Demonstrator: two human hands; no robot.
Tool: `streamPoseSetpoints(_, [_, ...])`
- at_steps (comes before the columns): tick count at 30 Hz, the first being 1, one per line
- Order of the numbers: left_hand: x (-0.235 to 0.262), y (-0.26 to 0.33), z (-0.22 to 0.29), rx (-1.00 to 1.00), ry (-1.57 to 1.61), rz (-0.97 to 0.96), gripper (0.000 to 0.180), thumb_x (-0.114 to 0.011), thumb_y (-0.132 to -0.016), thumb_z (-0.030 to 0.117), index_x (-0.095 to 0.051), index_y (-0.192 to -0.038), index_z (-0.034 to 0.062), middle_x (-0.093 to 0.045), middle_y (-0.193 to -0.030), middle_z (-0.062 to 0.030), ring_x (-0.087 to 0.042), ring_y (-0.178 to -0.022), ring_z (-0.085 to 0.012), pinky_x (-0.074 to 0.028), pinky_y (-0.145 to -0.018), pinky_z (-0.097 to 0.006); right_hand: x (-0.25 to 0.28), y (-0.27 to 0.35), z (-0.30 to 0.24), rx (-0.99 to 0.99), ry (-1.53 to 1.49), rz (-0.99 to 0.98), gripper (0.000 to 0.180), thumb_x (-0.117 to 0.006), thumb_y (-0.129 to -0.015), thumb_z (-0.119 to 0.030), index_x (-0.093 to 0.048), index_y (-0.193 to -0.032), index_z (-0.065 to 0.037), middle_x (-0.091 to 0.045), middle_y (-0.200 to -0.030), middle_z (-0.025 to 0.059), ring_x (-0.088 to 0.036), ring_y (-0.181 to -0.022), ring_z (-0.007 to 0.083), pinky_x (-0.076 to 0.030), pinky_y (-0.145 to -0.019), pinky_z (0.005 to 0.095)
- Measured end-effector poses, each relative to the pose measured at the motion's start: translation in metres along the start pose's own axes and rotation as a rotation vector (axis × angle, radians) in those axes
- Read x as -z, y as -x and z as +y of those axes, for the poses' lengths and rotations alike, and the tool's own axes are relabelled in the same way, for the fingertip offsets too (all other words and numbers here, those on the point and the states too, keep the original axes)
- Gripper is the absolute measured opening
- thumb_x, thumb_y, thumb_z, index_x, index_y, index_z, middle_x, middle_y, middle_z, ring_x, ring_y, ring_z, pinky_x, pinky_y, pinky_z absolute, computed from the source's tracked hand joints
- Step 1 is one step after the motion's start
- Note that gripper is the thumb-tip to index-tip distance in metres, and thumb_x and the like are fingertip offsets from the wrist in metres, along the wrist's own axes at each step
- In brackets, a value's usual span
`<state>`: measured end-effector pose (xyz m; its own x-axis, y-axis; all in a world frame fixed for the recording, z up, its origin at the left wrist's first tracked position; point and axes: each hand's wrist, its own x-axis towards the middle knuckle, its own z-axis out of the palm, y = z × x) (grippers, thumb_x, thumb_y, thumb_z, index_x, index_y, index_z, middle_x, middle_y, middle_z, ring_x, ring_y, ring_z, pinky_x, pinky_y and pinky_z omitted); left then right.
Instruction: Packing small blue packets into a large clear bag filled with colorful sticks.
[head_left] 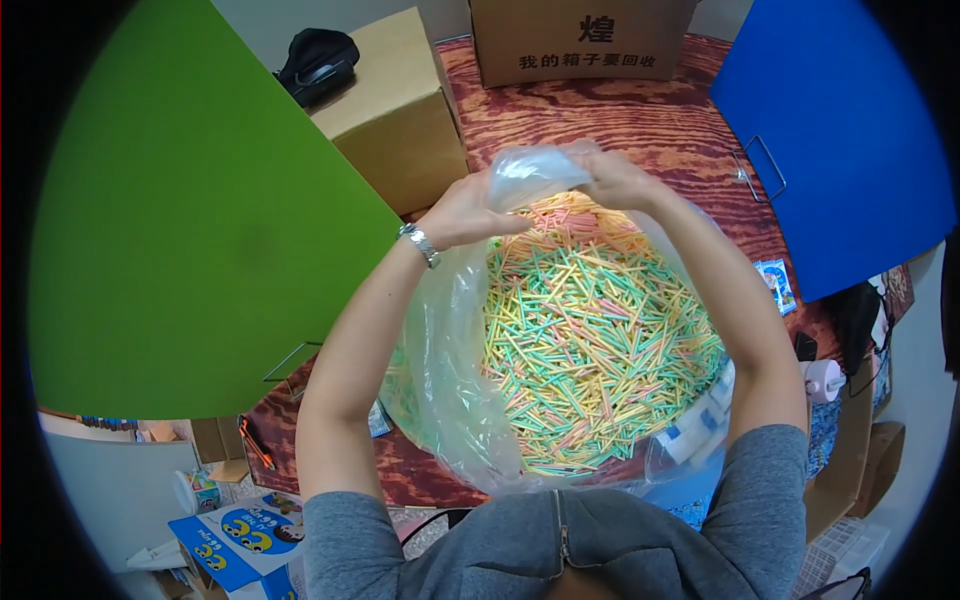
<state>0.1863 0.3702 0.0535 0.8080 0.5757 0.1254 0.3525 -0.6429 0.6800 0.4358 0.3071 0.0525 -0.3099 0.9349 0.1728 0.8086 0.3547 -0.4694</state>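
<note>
A large clear plastic bag [445,370] lies open on the table in front of me. It is filled with a heap of thin pastel sticks [600,340] in yellow, green and pink; their exact kind I cannot make out. At the far side of the opening, both hands hold the bag's bunched rim. My left hand [462,214], below a silver wristwatch, has its thumb stretched over the sticks and its other fingers closed at the plastic. To its right, my right hand [612,180] grips the same rim, its fingertips partly hidden.
The table [610,115] has a reddish wood grain. A green panel [210,220] rises on the left and a blue panel [840,140] on the right. Cardboard boxes [400,130] stand behind, one bearing a black pouch [318,68]. An orange cutter [256,443] lies at the left edge.
</note>
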Motion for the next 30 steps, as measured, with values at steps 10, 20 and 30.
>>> streamPoseSetpoints(10, [-0.007,-0.015,-0.016,0.047,-0.379,0.251,0.019,-0.065,-0.084,0.018,-0.069,-0.096,0.0046,-0.068,-0.084,-0.0208,-0.066,-0.083,-0.0358,-0.05,-0.076,-0.046,0.011,-0.003,-0.012,-0.331,-0.292,-0.167,0.04,-0.054,-0.096,-0.027,-0.049,-0.134,-0.015,-0.062,-0.108,0.011,-0.064,-0.077,0.0218,-0.054,-0.072,0.0359])
streamPoseSetpoints(20, [-0.006,-0.013,-0.002,0.297,0.069,0.11,0.014,-0.059,-0.086,0.014,-0.065,-0.096,0.0064,-0.068,-0.088,-0.0188,-0.065,-0.088,-0.0358,-0.049,-0.078,-0.045,0.0,-0.014,0.019,-0.052,0.378,-0.074,0.033,-0.057,-0.088,-0.009,-0.063,-0.12,-0.016,-0.066,-0.109,0.0187,-0.062,-0.102,0.0313,-0.048,-0.093,0.0418])
streamPoseSetpoints(30, [-0.009,-0.019,-0.007,-0.001,-0.193,0.025,0.028,-0.067,-0.085,0.025,-0.065,-0.099,0.0017,-0.067,-0.101,-0.0216,-0.065,-0.093,-0.0334,-0.049,-0.082,-0.043,0.006,-0.022,-0.002,-0.43,-0.089,-0.342,0.022,-0.051,-0.093,-0.02,-0.058,-0.108,-0.006,-0.068,-0.091,0.0145,-0.067,-0.08,0.0239,-0.052,-0.074,0.04])
